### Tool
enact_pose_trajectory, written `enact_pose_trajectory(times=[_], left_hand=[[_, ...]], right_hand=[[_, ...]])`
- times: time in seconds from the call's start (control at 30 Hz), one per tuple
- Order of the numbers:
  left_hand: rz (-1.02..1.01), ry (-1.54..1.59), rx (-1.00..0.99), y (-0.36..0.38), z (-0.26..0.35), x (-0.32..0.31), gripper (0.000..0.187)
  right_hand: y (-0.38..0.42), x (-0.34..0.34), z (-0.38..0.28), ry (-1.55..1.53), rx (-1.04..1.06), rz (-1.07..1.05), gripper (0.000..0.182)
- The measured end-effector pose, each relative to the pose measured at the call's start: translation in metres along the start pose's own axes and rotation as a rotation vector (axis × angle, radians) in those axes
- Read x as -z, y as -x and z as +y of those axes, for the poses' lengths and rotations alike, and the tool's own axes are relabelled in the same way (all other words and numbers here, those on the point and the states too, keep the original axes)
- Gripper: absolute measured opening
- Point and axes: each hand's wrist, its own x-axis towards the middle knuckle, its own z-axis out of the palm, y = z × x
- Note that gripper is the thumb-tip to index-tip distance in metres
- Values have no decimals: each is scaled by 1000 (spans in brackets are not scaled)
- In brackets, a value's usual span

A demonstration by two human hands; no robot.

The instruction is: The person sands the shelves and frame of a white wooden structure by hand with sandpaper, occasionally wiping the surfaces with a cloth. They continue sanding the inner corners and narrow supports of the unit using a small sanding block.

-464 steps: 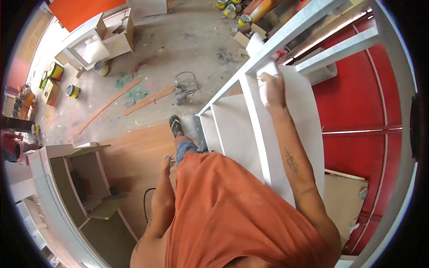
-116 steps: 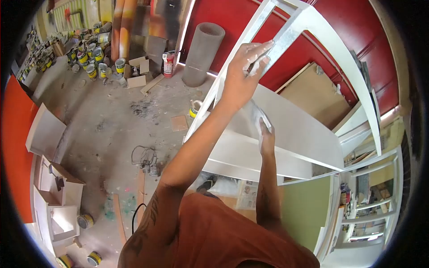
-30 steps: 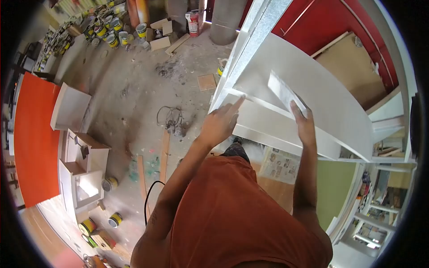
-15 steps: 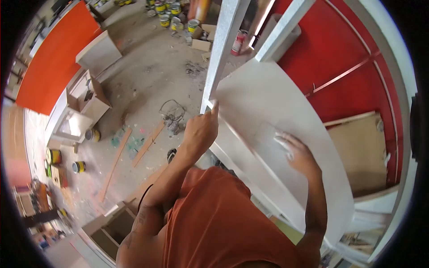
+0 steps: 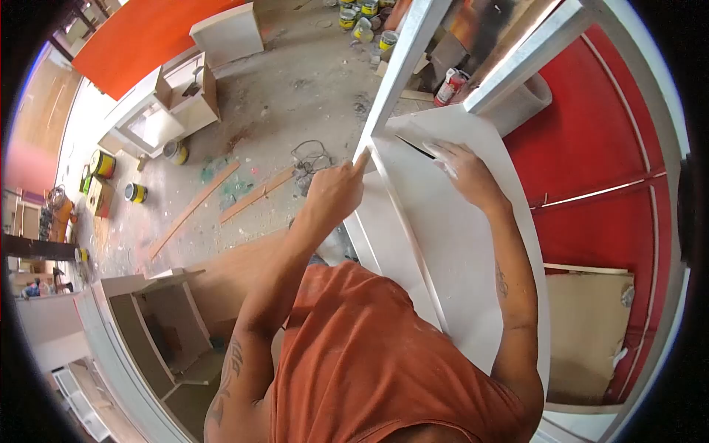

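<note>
My left hand [image 5: 336, 193] is beside the long raised edge [image 5: 402, 214] of a white curved panel [image 5: 450, 251]. Its index finger stretches to that edge near the foot of a pale upright post [image 5: 402, 74]; the other fingers are curled and seem empty. White dust coats the fingers of my right hand [image 5: 464, 170], which is over the far part of the panel. A thin sheet [image 5: 416, 146], seen as a dark line, sticks out from under these fingers; the thumb's grip is hidden.
Red panels [image 5: 591, 148] and a brown board [image 5: 587, 325] are on the right. A second pale beam [image 5: 528, 55] rises beyond the panel. On the floor at left are wooden strips [image 5: 196, 209], paint cans [image 5: 135, 193] and a white cabinet [image 5: 140, 118]. An open cabinet [image 5: 166, 332] stands lower left.
My right hand has moved up along the panel, toward the post, with the thin sheet. My left index finger remains by the panel's edge. The whole view has shifted and turned.
</note>
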Motion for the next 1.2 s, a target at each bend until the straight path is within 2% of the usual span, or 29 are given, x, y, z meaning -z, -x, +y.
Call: enact_pose_trajectory(times=[0.03,0.07,0.1,0.13,0.17,0.2,0.23,0.27,0.3,0.37,0.4,0.43,0.5,0.53,0.57,0.6,0.63,0.67,0.7,0.77,0.8,0.83,0.9,1.03,1.1,1.13,1.17,1.2], left_hand=[[-71,8,-29,10,-1,2,70],[-140,13,-64,18,1,6,69],[-137,11,-63,26,9,20,69],[-64,123,-143,35,22,42,75],[3,235,-222,41,30,55,83],[-6,233,-223,41,32,56,83],[-160,318,-430,36,34,58,88],[-311,401,-637,31,36,59,94],[-308,395,-641,25,39,54,94],[-384,789,-702,7,48,40,95],[-463,775,-603,-1,57,50,86],[-464,769,-608,-11,59,45,86],[-394,688,-703,-21,60,24,83],[-421,649,-693,-23,65,30,76],[-426,654,-694,-27,61,27,76],[-243,448,-809,-33,53,24,74],[-56,236,-917,-38,46,26,72],[-30,96,-903,-39,34,31,67],[-37,94,-920,-44,22,33,67],[3,-91,-878,-58,-4,28,78],[35,-132,-912,-68,-11,26,57],[22,-117,-920,-73,-19,15,57],[-109,57,-913,-86,-29,-7,69],[-235,170,-917,-77,-39,12,67],[-172,94,-969,-78,-48,12,67],[-199,151,-956,-83,-46,7,68],[-216,162,-977,-91,-38,-3,68],[-146,164,-972,-105,-24,-15,68]], right_hand=[[2,5,-5,-168,-14,-2,44],[8,8,-11,-169,-9,0,44],[18,11,-16,-219,59,-97,42],[24,15,-21,-269,125,-197,41],[27,20,-25,-274,123,-197,41],[31,24,-30,-335,207,-201,36],[33,25,-34,-395,293,-200,30],[37,22,-33,-480,264,-106,23],[37,21,-28,-477,267,-100,23],[34,21,-19,-551,244,13,19],[36,24,-23,-481,201,74,17],[40,23,-19,-479,202,81,17],[58,19,-6,-536,1,60,24],[64,24,-9,-535,-3,58,24],[71,32,-16,-375,-44,125,30],[80,36,-22,-216,-85,190,36],[95,36,-21,-215,-94,191,36],[116,36,-16,-139,-290,142,39],[137,35,-12,-64,-489,94,42],[188,23,1,-51,-579,60,44],[206,17,-3,-36,-652,13,46],[216,12,-18,-39,-670,5,46],[226,2,-49,-91,-879,124,48],[263,-34,-96,-22,-983,256,49],[273,-49,-117,-15,-1057,351,46],[276,-58,-122,-11,-1087,362,46],[279,-70,-126,43,-1107,405,45],[281,-78,-130,98,-1125,442,44]])
